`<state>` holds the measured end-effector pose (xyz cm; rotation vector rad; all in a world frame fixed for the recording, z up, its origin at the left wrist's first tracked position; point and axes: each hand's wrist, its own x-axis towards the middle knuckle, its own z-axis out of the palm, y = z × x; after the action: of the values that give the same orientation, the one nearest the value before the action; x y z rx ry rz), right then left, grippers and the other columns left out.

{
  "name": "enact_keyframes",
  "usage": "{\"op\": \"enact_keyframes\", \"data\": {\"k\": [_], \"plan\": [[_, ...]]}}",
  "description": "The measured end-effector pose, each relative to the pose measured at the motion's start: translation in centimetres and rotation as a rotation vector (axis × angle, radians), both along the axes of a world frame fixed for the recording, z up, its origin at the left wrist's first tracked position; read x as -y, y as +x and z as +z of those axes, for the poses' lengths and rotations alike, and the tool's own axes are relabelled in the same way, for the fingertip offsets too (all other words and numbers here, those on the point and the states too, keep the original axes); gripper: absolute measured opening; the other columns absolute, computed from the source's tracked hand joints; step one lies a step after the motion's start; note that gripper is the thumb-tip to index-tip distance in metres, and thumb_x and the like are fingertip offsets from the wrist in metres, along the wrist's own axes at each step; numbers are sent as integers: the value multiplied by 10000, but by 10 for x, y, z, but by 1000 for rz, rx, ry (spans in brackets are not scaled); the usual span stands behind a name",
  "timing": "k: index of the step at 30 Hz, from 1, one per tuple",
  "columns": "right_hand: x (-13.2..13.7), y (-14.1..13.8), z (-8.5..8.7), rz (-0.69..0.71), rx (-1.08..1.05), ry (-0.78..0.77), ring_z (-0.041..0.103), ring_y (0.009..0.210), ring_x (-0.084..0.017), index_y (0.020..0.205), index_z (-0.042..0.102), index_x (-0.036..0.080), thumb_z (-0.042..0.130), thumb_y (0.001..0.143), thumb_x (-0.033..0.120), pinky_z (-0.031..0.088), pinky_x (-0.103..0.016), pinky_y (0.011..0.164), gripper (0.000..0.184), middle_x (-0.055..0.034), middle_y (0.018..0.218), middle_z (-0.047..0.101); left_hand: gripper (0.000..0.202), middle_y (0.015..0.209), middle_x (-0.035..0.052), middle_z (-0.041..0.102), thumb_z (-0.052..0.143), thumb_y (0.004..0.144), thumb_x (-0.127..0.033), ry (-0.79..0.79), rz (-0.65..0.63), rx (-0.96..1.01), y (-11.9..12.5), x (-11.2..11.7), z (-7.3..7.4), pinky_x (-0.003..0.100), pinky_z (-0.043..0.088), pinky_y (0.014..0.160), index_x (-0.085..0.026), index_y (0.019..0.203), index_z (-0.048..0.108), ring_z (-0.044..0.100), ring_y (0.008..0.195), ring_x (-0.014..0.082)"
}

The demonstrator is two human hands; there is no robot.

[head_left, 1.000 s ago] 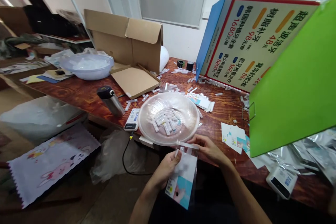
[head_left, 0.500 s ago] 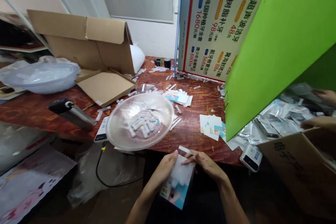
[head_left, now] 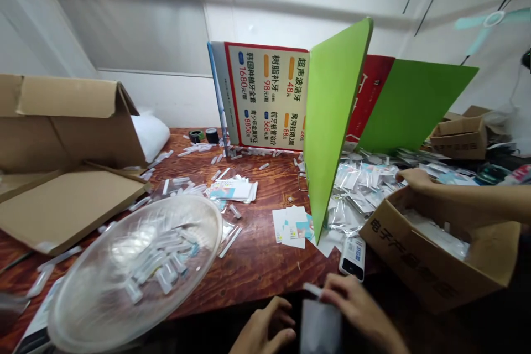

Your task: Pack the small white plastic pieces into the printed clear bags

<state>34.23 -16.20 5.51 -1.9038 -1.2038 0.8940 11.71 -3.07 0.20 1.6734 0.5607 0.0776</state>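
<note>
At the bottom of the head view, my right hand (head_left: 354, 307) is closed on the upper edge of a clear plastic bag (head_left: 321, 323), which hangs down, blurred. A narrow whitish strip (head_left: 312, 289) sticks out to the left of its fingers; whether it belongs to the bag I cannot tell. My left hand (head_left: 263, 329) is just left of the bag, fingers bent and apart, holding nothing. Beyond it a translucent plastic bowl (head_left: 66, 310) contains several small clear tubes (head_left: 164, 265). Printed cards (head_left: 292, 225) lie on the table in front of my hands.
A green-backed folding board (head_left: 336, 121) divides the wooden table (head_left: 249, 254). Behind it lie bagged cards (head_left: 357, 188). Another person's arm (head_left: 464, 199) reaches over a cardboard box (head_left: 427, 271) at right. A white device (head_left: 352, 257) sits at the edge; flattened cardboard (head_left: 70, 204) is at left.
The view has swung to the right. My left hand has let go of the bag, which my right hand now holds alone. More of the other person's arm and the box is visible.
</note>
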Motion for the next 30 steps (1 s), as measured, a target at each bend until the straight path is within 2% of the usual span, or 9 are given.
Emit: {"op": "enact_keyframes", "data": {"k": [4, 6, 9, 11, 14, 19, 21, 25, 30], "plan": [[6, 82, 60, -300, 355, 47, 537, 630, -196, 703, 604, 199, 496, 873, 617, 378, -282, 597, 464, -34, 645, 603, 348, 1087, 53, 721, 513, 958, -474, 89, 48, -42, 3, 0, 6, 271, 441, 918, -216, 1171, 608, 648, 1024, 207], [-11, 113, 89, -601, 606, 77, 544, 621, -225, 741, 623, 201, 517, 860, 552, 383, -319, 623, 386, -58, 638, 601, 350, 1041, 42, 717, 485, 970, -495, 124, 65, -68, 0, -2, 7, 263, 447, 876, -216, 1131, 623, 649, 986, 204], [-39, 124, 114, -1036, 890, 284, 603, 726, -277, 943, 653, 144, 444, 939, 457, 419, -366, 686, 377, -158, 818, 671, 347, 1055, 38, 712, 468, 976, -504, 167, 83, -69, -9, -6, 4, 254, 444, 882, -219, 1094, 629, 647, 991, 202], [-50, 104, 110, -1147, 952, 454, 631, 777, -293, 1028, 656, 107, 425, 972, 433, 441, -373, 704, 403, -199, 901, 692, 350, 1072, 32, 712, 463, 976, -517, 172, 133, -77, -18, -10, -1, 251, 438, 910, -230, 1079, 634, 644, 1014, 202], [-59, 53, 78, -1000, 887, 615, 652, 742, -264, 934, 684, 141, 469, 979, 435, 458, -338, 702, 367, -137, 799, 711, 403, 1043, 31, 723, 430, 976, -567, 145, 244, -92, -33, -14, -11, 253, 448, 910, -232, 1057, 639, 649, 1000, 200], [-105, -12, 5, -60, 489, 444, 651, 708, -184, 830, 663, 191, 445, 1009, 386, 451, -260, 687, 343, -51, 781, 715, 529, 957, 48, 733, 374, 961, -652, 129, 346, -88, -54, -15, -27, 255, 472, 864, -204, 993, 652, 661, 923, 197], [-141, -22, -17, 153, 427, 312, 636, 703, -186, 752, 636, 190, 434, 1005, 348, 439, -266, 686, 360, -53, 761, 701, 529, 925, 48, 721, 383, 953, -660, 200, 371, -107, -58, -19, -31, 252, 471, 844, -207, 962, 658, 657, 890, 198], [-231, -23, -45, 12, 412, 117, 670, 864, -216, 907, 666, 159, 437, 997, 345, 465, -272, 798, 309, -109, 932, 734, 521, 879, 57, 709, 404, 938, -673, 319, 524, -63, -66, -34, -36, 265, 473, 831, -219, 896, 656, 651, 849, 219], [-332, -19, -53, -164, 492, -47, 687, 975, -301, 1098, 657, 34, 471, 973, 393, 495, -313, 761, 423, -263, 1070, 706, 439, 885, 61, 729, 481, 918, -630, 316, 628, -2, -77, -44, -45, 277, 482, 837, -244, 891, 689, 661, 847, 239]]}}
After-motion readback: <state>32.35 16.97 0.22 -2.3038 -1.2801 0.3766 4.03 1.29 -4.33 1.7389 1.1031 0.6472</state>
